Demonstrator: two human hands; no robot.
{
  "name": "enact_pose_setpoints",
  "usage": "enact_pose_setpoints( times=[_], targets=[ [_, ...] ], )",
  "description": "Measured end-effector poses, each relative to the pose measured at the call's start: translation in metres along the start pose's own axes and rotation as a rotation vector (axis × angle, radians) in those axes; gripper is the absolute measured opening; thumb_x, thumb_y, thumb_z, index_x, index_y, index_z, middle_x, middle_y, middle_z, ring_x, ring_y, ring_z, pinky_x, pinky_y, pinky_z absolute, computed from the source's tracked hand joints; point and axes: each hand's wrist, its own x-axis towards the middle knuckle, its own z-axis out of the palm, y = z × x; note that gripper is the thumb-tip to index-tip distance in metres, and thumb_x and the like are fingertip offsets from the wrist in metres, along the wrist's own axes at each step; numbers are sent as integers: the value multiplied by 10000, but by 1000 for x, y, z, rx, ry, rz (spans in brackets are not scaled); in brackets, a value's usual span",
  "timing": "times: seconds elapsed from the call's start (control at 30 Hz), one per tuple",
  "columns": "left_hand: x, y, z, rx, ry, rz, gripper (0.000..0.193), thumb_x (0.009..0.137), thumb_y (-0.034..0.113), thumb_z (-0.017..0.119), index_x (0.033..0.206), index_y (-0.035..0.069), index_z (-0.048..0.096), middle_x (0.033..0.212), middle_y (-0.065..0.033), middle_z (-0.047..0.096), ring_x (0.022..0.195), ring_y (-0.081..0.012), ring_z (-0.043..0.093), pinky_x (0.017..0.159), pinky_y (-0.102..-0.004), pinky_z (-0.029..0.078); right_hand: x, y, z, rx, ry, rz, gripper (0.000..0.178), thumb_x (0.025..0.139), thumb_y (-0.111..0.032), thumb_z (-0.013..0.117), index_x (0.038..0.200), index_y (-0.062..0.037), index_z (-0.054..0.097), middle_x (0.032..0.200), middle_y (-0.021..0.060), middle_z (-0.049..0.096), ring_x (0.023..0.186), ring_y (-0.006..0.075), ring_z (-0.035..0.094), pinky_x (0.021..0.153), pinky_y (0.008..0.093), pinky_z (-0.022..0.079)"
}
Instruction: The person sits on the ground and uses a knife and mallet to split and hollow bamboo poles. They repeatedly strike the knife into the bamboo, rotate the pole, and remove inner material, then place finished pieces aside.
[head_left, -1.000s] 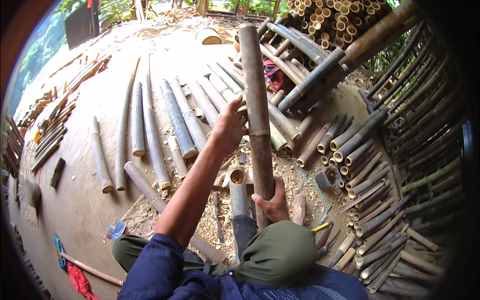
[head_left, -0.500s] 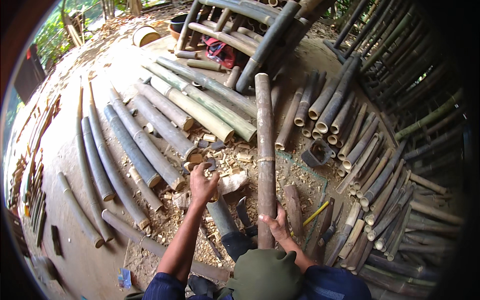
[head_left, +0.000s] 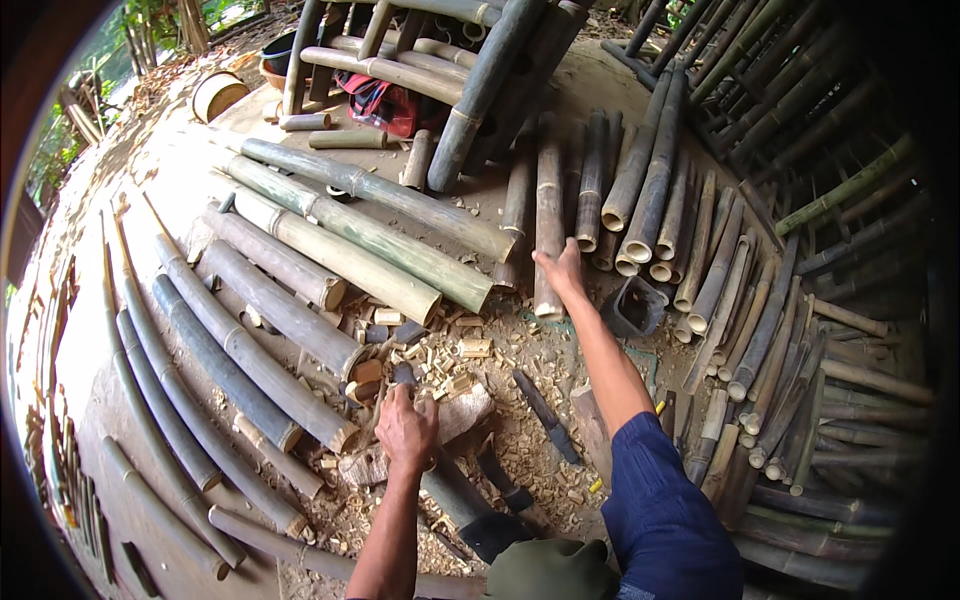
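Note:
My right hand [head_left: 562, 272] reaches forward, fingers closed on the near part of a brown bamboo pole [head_left: 549, 200]. That pole lies lengthwise beside other cut poles, its near end toward me. Closer in, my left hand [head_left: 407, 432] is closed over a pale, rough wood block [head_left: 458, 416]. A dark piece shows just beyond its fingers; whether the hand holds it is hidden. To the right of the block lies a dark, long, narrow tool or strip [head_left: 545, 415]. A curved dark blade [head_left: 490, 462] sits nearer me, beside a grey bamboo length [head_left: 452, 488].
Long bamboo poles [head_left: 285, 320] fan out on the left, cut lengths [head_left: 715, 285] are stacked on the right. Wood chips [head_left: 475, 348] litter the ground. A black container [head_left: 634, 307] sits right of my right hand. A bamboo rack [head_left: 485, 90] stands at the back, a red bag [head_left: 395, 108] beneath.
My right hand has carried the bamboo pole from upright near my body to the far row, where it now lies. My left hand has shifted slightly down; the view has turned right.

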Motion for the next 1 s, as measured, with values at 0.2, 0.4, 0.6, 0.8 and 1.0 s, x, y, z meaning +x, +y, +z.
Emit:
enact_pose_setpoints(
  times=[0.2,0.4,0.6,0.8,1.0],
  targets=[
    [2,-2,-16,5,-7,-22,335,879,309,706,1100,60,666,1067,-155,704,992,-382,672,825,-515,541,21,-64,32,-379,44,-210,579,866,-151,725,1396,-45,516,1269,298,613,1205,460,624,985,587,522],
    [3,6,-19,53,-97,-80,353,872,338,715,1106,74,710,1082,-159,754,1006,-360,712,864,-488,547,-44,-53,30,-573,-521,-247,653,794,-179,796,1329,53,503,1175,353,640,1045,463,713,871,594,594],
    [3,9,-12,77,-147,-86,360,887,375,704,1090,78,697,1059,-180,751,976,-377,718,823,-497,550,-43,-26,52,-853,-250,-590,315,918,-78,677,1205,49,655,1021,267,718,916,384,756,691,446,637],
    [2,-1,-18,92,-75,-114,347,883,368,714,1070,77,698,988,-176,758,920,-383,730,821,-508,544,-61,-36,30,25,-102,-17,271,991,3,501,1217,129,579,973,273,721,754,293,764,554,359,647],
    [1,4,-15,98,-69,-112,361,876,390,716,1074,89,692,972,-169,750,920,-377,718,837,-514,529,-42,-4,-45,1536,-505,394,398,941,-172,684,1279,5,571,1082,172,680,1059,280,670,982,543,594]
  ],
)
